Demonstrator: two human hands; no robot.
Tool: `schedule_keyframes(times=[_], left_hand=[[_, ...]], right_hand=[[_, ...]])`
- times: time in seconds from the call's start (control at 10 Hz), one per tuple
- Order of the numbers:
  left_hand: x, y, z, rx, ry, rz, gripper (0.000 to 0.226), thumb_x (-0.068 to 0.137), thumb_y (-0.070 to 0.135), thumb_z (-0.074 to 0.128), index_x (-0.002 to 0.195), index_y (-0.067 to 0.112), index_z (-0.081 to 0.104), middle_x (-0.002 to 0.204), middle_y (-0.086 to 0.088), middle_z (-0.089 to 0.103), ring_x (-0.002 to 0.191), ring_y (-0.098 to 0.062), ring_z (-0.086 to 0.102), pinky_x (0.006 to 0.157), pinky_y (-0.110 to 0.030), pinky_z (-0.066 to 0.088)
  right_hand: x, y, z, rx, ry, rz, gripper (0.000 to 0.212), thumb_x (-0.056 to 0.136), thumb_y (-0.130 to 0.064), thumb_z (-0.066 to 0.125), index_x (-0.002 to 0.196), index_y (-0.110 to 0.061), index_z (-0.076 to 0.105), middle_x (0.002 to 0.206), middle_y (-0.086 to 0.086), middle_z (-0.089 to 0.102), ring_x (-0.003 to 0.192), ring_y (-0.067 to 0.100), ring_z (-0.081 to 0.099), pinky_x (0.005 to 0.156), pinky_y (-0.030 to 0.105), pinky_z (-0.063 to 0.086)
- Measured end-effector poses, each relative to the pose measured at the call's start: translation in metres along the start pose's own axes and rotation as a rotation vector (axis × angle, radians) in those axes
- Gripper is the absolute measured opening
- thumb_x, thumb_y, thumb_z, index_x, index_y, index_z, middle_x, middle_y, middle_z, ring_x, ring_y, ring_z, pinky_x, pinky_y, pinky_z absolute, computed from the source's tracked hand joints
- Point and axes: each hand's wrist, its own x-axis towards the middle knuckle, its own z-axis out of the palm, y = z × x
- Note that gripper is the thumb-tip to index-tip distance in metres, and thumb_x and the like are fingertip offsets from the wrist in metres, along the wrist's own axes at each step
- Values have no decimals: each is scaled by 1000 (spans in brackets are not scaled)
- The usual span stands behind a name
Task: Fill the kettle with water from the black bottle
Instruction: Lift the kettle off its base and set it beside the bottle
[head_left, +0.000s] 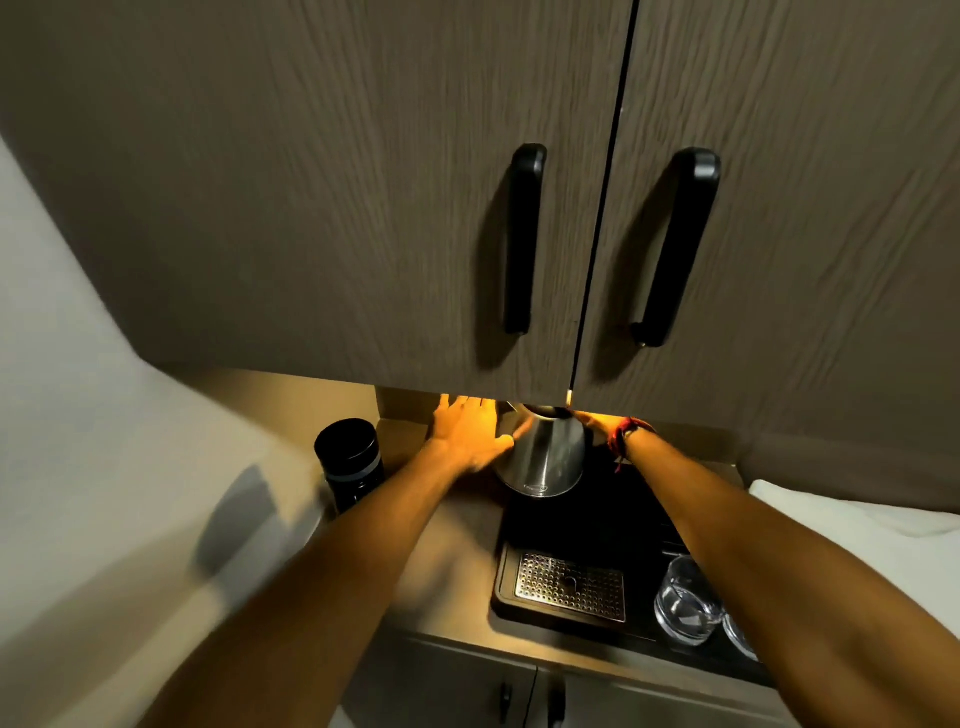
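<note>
A steel kettle (543, 457) stands at the back of a black tray (566, 525) under the wall cupboard. My left hand (470, 434) is spread flat against the kettle's left side, thumb touching the metal, fingers apart. My right hand (592, 420) reaches behind the kettle's top on the right; most of it is hidden by the cupboard edge, so only the wrist with a red thread band shows. The black bottle (352, 465) stands upright on the counter to the left of the kettle, its cap on, apart from both hands.
The wall cupboard (467, 208) with two black handles hangs low over the kettle and hides its top. A perforated metal drip grille (570, 586) lies at the tray's front. Two clear glasses (685, 603) stand at the tray's right. A white cloth (857, 514) lies at the far right.
</note>
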Motion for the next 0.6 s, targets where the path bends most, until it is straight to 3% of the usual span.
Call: schedule_keyframes(times=[0.1,0.2,0.3,0.4,0.5,0.6], left_hand=[[-17,-17,-26,152,-46,-123,63,91,50,55,138,9,47,147,-15,45,136,-34,40,116,-50,28],[-25,-25,-37,233,-2,-149,52,88,39,64,130,10,54,141,-14,52,128,-35,47,107,-45,38],[-34,-50,-57,133,82,-207,22,85,26,70,102,14,61,118,-11,63,102,-30,60,76,-34,47],[-42,-61,-60,114,13,-255,20,86,27,69,99,13,61,115,-11,64,100,-29,60,75,-34,47],[-46,-78,-56,282,-81,-274,65,85,43,67,138,9,46,143,-12,49,132,-31,45,112,-46,32],[-51,-90,-51,279,-145,-291,75,86,49,62,145,10,37,148,-12,45,137,-31,39,119,-53,17]], right_hand=[[-11,-21,27,307,-19,-35,24,100,2,37,93,-9,57,115,24,51,100,36,54,89,29,46],[-11,-25,46,317,-65,-68,37,99,4,38,68,-17,39,83,8,46,71,20,46,62,20,43],[-4,-55,87,98,-28,-199,40,92,-39,59,61,-19,42,67,5,50,77,28,53,74,30,52],[0,-76,108,-126,61,-316,55,74,-66,65,71,-14,49,82,12,65,89,34,61,92,44,49],[7,-81,140,-185,72,-378,82,62,-79,65,107,-11,55,109,12,67,105,34,61,94,48,44],[15,-75,158,-229,50,-393,85,61,-80,64,111,-12,53,109,11,67,105,33,61,93,48,46]])
